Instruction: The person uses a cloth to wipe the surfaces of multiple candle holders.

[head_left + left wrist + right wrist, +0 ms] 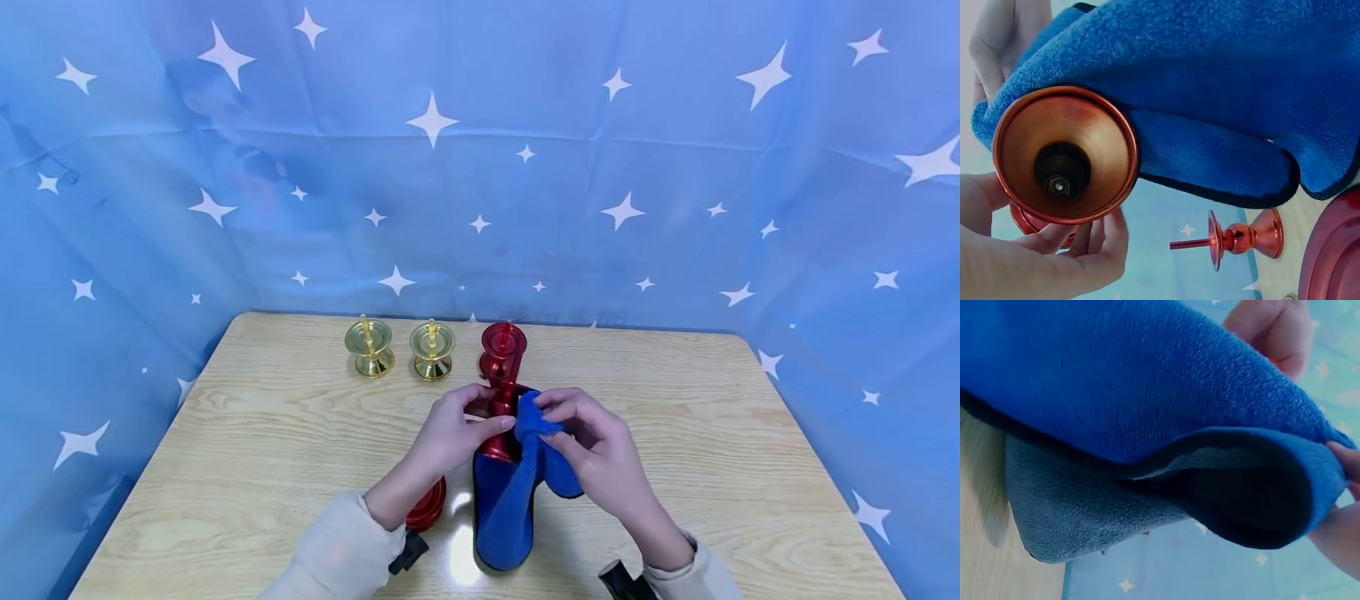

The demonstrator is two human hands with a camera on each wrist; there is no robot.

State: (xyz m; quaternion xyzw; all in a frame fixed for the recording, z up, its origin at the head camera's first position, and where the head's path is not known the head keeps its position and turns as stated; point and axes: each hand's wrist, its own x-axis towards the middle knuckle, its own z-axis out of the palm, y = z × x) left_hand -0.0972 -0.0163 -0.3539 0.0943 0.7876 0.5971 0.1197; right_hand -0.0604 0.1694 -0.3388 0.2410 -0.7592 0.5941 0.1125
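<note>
My left hand point(457, 427) grips a red metal candle holder point(498, 446) between thumb and fingers. In the left wrist view, its round hollow base point(1107, 150) faces the camera, with a bolt end deep inside. My right hand point(592, 446) pinches a bunched part of a blue plush cloth point(506, 517) against the holder's right side. The rest of the cloth drapes down toward the table's front. In the right wrist view, the cloth point(1166, 381) has a dark edging, a grey underside and an open loop beside the fingers.
Behind the hands stands another red candle holder point(495, 364) with a thin upright rod. Two gold candle holders point(374, 364) are to its left along the back of the wooden table point(262, 417). A red round dish-like piece point(427, 508) lies partly hidden under the left forearm.
</note>
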